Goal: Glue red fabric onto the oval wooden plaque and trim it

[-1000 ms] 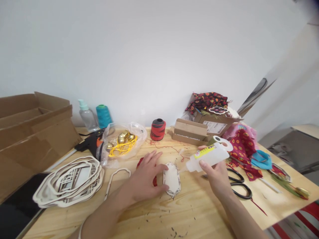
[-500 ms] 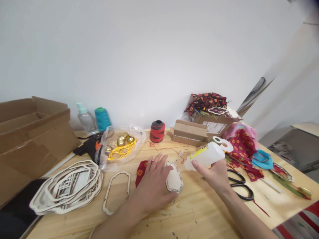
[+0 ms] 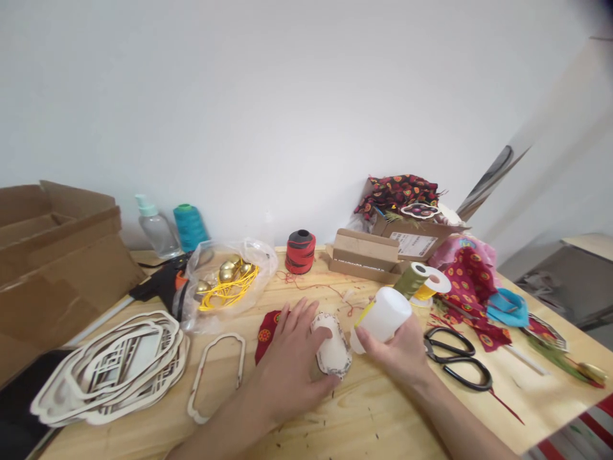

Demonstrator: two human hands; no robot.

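My left hand (image 3: 290,358) lies on the wooden table (image 3: 364,415), fingers curled round the left edge of a small white oval wooden piece (image 3: 332,348) and holding it down. Under that hand shows a red patterned fabric scrap (image 3: 265,332). My right hand (image 3: 400,351) grips a white glue bottle (image 3: 380,318) with a yellow label. The bottle is tipped down, its nozzle at the oval piece's right edge.
A stack of cut wooden frames (image 3: 112,370) and a single oval frame (image 3: 215,374) lie left. Behind are a glue gun (image 3: 158,287), a bag of gold bells (image 3: 225,278), a red-black spool (image 3: 300,251), cardboard boxes (image 3: 57,255), black scissors (image 3: 454,361) and fabric scraps (image 3: 472,281).
My right hand has swung the glue bottle from lying sideways to tipped nozzle-down against the oval piece. My left hand has closed onto the piece's left edge.
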